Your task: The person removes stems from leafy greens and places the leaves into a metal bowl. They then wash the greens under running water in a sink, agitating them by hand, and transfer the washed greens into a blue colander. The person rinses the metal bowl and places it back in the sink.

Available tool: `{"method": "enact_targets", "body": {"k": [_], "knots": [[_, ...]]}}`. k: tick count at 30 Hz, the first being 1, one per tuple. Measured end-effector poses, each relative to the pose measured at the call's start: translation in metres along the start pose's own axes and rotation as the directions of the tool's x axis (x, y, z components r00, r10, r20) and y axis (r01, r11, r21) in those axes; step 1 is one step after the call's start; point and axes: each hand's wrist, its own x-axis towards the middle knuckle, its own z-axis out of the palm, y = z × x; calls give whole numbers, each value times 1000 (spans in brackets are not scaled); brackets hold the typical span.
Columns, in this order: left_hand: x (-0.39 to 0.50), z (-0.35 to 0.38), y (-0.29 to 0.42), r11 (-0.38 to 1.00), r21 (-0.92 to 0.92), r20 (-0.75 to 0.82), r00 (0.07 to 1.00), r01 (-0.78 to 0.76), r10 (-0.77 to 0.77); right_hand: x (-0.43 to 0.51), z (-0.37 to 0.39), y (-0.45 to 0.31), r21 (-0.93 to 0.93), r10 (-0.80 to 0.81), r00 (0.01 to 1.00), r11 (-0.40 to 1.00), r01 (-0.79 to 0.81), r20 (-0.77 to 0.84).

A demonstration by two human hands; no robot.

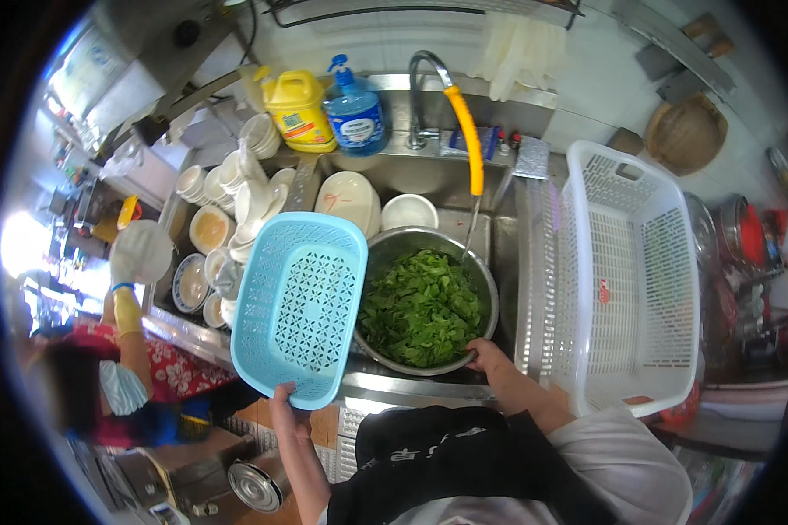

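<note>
My left hand (291, 412) grips the near rim of a light blue perforated plastic basket (312, 305), which holds nothing and hangs tilted just left of a metal bowl. My right hand (489, 359) holds the near right rim of that round stainless steel bowl (492, 308), its fingers partly hidden under the edge. Leafy greens (423, 308) fill the bowl. From a curved faucet (417, 98) with a yellow hose (469, 138), a stream of water runs into the bowl's far right side. The bowl sits over the front part of a steel sink (505, 243).
A large white plastic basket (630, 282) stands right of the sink. Dirty dishes (236, 190) crowd the left basin, where a gloved co-worker (128, 308) holds a plate (142, 251). Behind the sink stand a yellow jug (300, 111) and a blue pump bottle (354, 118).
</note>
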Motion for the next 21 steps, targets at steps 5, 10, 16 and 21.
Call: {"method": "enact_targets", "body": {"k": [5, 10, 16, 21], "knots": [[35, 49, 3, 986, 168, 42, 999, 12, -19, -19, 18, -24, 165, -57, 996, 985, 45, 65], [54, 87, -3, 970, 244, 230, 972, -6, -52, -73, 21, -50, -115, -425, 904, 897, 427, 40], [85, 145, -55, 924, 371, 303, 928, 95, -218, -163, 39, -80, 181, -542, 763, 840, 512, 352], [116, 165, -104, 883, 405, 319, 868, 237, -380, -195, 60, -103, 147, -672, 678, 734, 663, 297]]}}
